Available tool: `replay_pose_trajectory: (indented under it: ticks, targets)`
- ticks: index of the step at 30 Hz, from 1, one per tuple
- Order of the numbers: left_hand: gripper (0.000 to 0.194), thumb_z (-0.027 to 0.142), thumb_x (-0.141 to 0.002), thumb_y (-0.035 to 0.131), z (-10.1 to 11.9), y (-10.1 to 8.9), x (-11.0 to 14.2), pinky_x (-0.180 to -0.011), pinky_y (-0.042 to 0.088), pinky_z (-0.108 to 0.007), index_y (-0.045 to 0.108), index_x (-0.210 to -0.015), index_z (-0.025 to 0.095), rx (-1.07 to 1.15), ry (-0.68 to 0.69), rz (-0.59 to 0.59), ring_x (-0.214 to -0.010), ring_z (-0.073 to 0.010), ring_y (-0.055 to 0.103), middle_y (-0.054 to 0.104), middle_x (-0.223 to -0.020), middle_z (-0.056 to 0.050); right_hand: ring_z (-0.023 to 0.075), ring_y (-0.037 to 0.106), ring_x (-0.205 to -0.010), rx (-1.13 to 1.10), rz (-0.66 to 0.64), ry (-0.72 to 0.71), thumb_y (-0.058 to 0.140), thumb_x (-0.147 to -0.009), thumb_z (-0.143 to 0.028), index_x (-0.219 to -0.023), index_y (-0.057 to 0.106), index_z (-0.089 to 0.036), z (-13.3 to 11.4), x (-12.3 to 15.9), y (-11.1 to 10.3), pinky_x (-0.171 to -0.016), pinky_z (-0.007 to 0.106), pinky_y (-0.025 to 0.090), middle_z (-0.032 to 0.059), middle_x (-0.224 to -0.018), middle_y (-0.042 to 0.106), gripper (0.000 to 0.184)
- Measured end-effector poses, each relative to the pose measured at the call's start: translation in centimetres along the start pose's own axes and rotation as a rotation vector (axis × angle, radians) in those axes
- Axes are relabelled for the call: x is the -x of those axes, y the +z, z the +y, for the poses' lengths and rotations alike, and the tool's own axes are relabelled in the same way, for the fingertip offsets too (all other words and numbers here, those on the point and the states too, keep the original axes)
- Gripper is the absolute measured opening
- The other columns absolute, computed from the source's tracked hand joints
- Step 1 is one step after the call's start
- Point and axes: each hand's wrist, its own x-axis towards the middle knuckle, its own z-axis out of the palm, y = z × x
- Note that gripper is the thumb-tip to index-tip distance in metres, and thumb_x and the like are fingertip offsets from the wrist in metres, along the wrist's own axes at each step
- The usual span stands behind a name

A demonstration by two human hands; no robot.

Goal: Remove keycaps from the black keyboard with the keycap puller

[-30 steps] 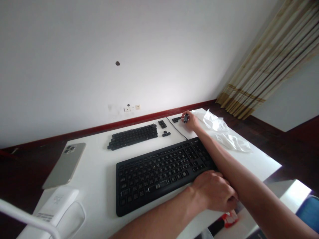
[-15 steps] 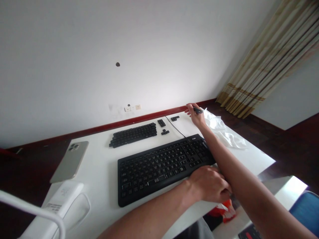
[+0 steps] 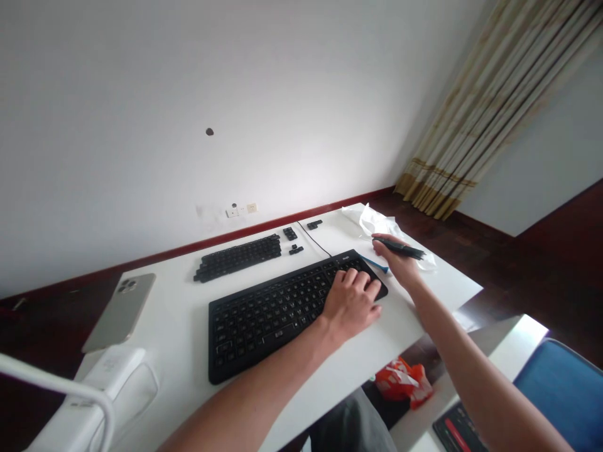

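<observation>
A black keyboard with its keycaps removed lies across the white table. My left hand rests over the right part of it, fingers bent a little and spread, holding nothing. Past the keyboard's right end, my right hand grips a small black brush like a pen, its bristle end pointing right. Close by lies a thin blue strip, partly hidden. Behind the keyboard, removed keycaps sit in rows, with smaller groups of keycaps to their right.
White crumpled plastic lies at the table's far right. A phone and a white power strip with a cable are on the left. Below the table's front edge are an orange bag and a blue seat.
My left hand has moved from the keyboard's front edge up onto its right part and opened out. My right hand, with the brush, has come nearer from the table's far side. The view has shifted.
</observation>
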Motion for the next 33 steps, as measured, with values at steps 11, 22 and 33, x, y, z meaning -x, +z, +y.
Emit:
replay_pose_trajectory:
  ticks: [11,22,33]
  targets:
    - [0.078,0.064,-0.086,0.077,-2.3,0.9,-0.5,-0.108,0.047,-0.05,0.055,-0.152,0.027,0.108,-0.145,-0.071,-0.132,-0.0326,0.052,0.059,-0.152,-0.01,0.0289,0.072,-0.067,0.282,0.186,0.061,0.069,-0.084,-0.071,-0.071,0.075,-0.017,0.5,0.1,0.6,-0.062,0.035,0.047,0.0108,-0.067,0.075,0.056]
    - [0.071,0.051,-0.08,0.087,-2.4,1.3,-0.9,-0.113,0.046,-0.05,0.064,-0.145,0.033,0.245,-0.187,-0.073,-0.136,-0.0312,0.051,0.058,-0.149,-0.009,0.0301,0.074,-0.068,0.271,0.131,0.107,0.071,-0.081,-0.074,-0.07,0.074,-0.017,-0.8,0.8,1.3,-0.06,0.035,0.049,0.0141,-0.07,0.077,0.059]
    - [0.058,0.048,-0.081,0.086,-2.3,1.3,-0.8,-0.114,0.046,-0.049,0.072,-0.134,0.034,0.269,-0.194,-0.065,-0.137,-0.0312,0.05,0.058,-0.147,-0.008,0.0195,0.058,-0.056,0.418,-0.002,0.14,0.067,-0.087,-0.069,-0.065,0.067,-0.018,-0.6,0.9,1.7,-0.053,0.031,0.036,0.0062,-0.06,0.069,0.056]
